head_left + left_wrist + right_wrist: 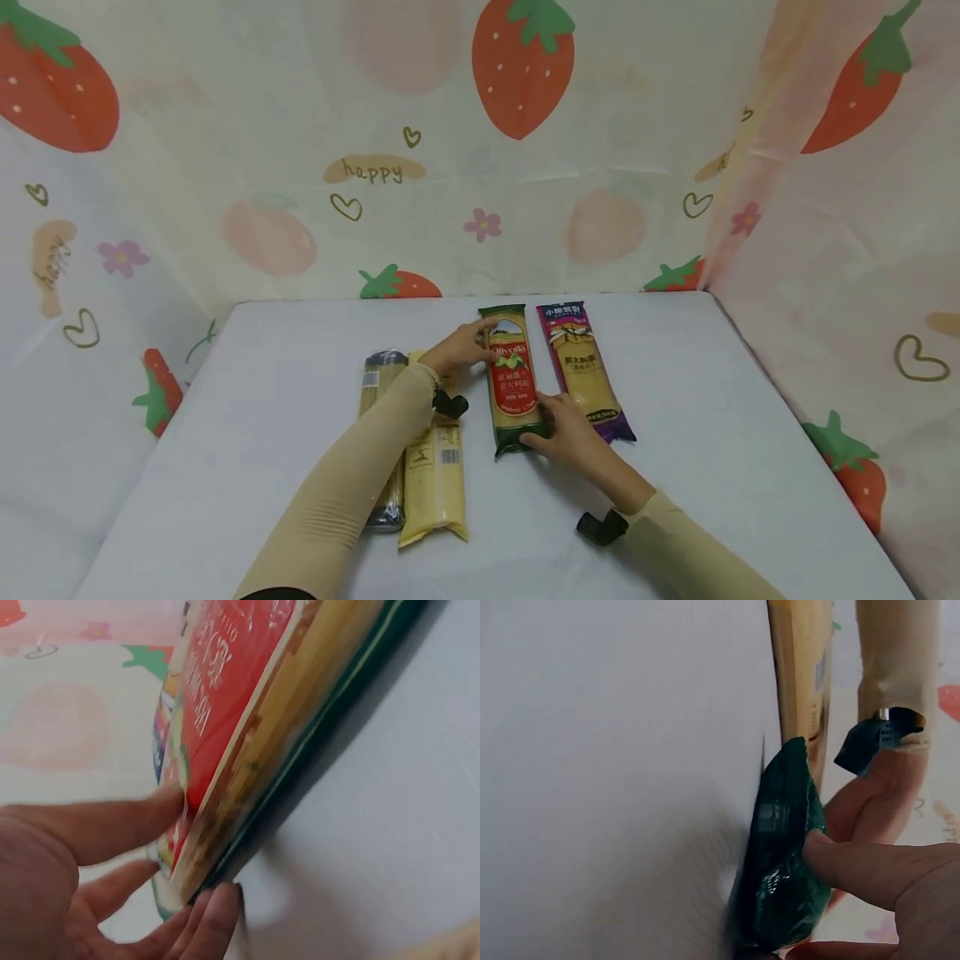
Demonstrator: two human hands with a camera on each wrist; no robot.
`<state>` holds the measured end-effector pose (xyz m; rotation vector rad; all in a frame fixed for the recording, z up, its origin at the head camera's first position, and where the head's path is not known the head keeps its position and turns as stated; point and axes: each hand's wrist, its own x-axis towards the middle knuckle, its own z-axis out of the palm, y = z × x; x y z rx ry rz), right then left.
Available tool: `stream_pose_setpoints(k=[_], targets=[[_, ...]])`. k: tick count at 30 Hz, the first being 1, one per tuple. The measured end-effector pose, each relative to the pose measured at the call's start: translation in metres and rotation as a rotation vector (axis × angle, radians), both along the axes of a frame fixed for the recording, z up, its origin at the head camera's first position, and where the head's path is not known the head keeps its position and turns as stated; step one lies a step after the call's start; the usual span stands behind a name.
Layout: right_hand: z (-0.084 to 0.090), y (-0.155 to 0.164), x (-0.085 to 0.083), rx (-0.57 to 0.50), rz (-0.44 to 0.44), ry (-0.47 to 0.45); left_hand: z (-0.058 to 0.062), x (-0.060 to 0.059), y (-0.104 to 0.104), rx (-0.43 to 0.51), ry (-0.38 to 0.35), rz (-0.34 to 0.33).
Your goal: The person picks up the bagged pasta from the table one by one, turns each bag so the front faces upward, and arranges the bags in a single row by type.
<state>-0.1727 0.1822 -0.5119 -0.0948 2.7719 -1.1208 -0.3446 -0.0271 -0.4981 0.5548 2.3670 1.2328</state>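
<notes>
The green pasta pack (512, 379) lies lengthwise on the white table (675, 500), approx. mid-table, and is held at both ends: the far end is pinched by the left hand (456, 350), thumb on top w/ fingers under the edge, and the near crimped end is gripped by the right hand (566, 429), thumb pressed on the foil seal. Judged risks: the slick film could slip from the two pinches, the sticks inside could snap if the ends are bent unevenly, and the purple pack (585, 371), just right of the green pack, could be nudged by the right hand. Left of the green pack, a yellow pack (435, 475) and a dark pack (378, 383) lie partly under the left forearm and could be dragged by the sleeve. "Olivoila" is read on the green pack's red label; Chinese print below it is too small to read. "happy" is printed on the backdrop (373, 171).
</notes>
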Motion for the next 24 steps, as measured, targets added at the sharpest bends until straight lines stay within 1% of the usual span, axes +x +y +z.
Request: stream_pose_setpoints(k=[4, 7, 11, 14, 17, 19, 24], targets=[[0.004, -0.003, 0.006, 0.057, 0.016, 0.027, 0.005, 0.003, -0.012, -0.027, 0.025, -0.077], [0.009, -0.006, 0.010, 0.086, 0.032, 0.058, 0.009, 0.006, -0.023, 0.001, 0.019, -0.095], [0.011, -0.010, 0.017, 0.107, 0.047, 0.105, 0.013, 0.009, -0.037, 0.043, 0.024, -0.085], [0.010, -0.015, 0.024, 0.102, 0.061, 0.135, 0.015, 0.011, -0.047, 0.038, 0.055, -0.073], [0.009, -0.021, 0.030, 0.078, 0.080, 0.171, 0.017, 0.015, -0.057, 0.026, 0.087, -0.059], [0.010, -0.026, 0.033, 0.051, 0.101, 0.190, 0.019, 0.018, -0.064, 0.028, 0.094, -0.049], [0.012, -0.035, 0.039, -0.012, 0.180, 0.224, 0.020, 0.024, -0.078, 0.008, 0.109, -0.022]])
